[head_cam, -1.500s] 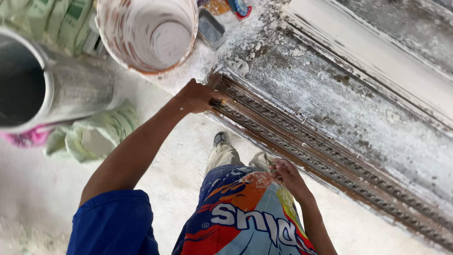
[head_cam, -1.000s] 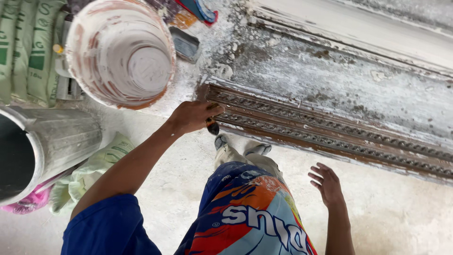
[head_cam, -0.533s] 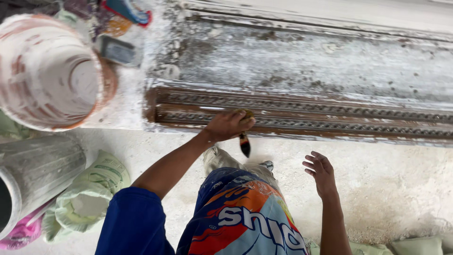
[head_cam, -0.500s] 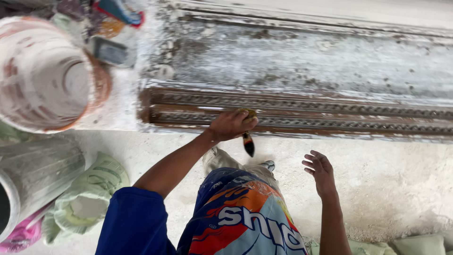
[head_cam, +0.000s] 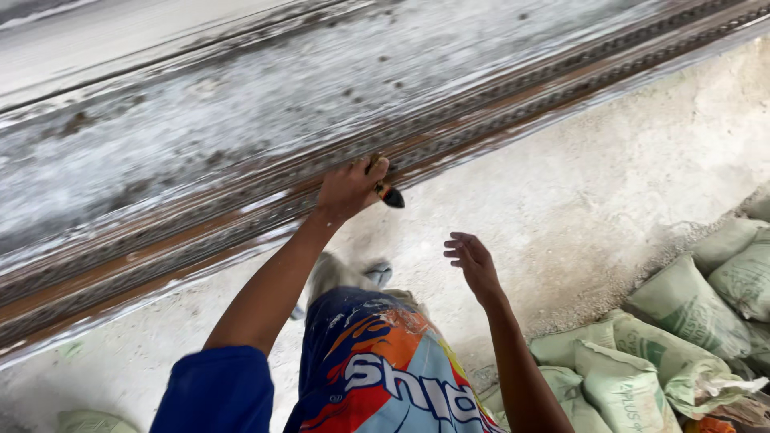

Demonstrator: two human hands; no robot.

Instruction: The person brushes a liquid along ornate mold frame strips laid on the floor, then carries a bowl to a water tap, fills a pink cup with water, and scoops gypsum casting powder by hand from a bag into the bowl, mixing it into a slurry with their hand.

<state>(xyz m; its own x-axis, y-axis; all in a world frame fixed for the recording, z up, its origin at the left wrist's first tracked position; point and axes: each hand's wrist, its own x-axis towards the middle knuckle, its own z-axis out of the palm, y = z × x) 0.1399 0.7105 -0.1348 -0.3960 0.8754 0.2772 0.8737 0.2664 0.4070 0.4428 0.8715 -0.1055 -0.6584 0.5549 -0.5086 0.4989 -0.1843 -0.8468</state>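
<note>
A person's left hand [head_cam: 346, 188] is closed around a small brush [head_cam: 388, 195], its dark end poking out past the thumb side, and presses against the brown ornamental band [head_cam: 241, 216] of a long moulded cornice form [head_cam: 241, 120] that runs just ahead of both hands. The fist sits low on the patterned rows, seemingly so the bristles can reach into the relief. The right hand [head_cam: 475, 265] hangs empty and half open, fingers loosely curled, near the left hand and above the dusty floor [head_cam: 609, 200], apparently for balance. Pale green sacks [head_cam: 682, 337] lie stacked to the right of that hand. Compared with half a second earlier, the stained bucket and metal drum to the left have left view, the form now slants across the scene, and the sacks have appeared.
</note>
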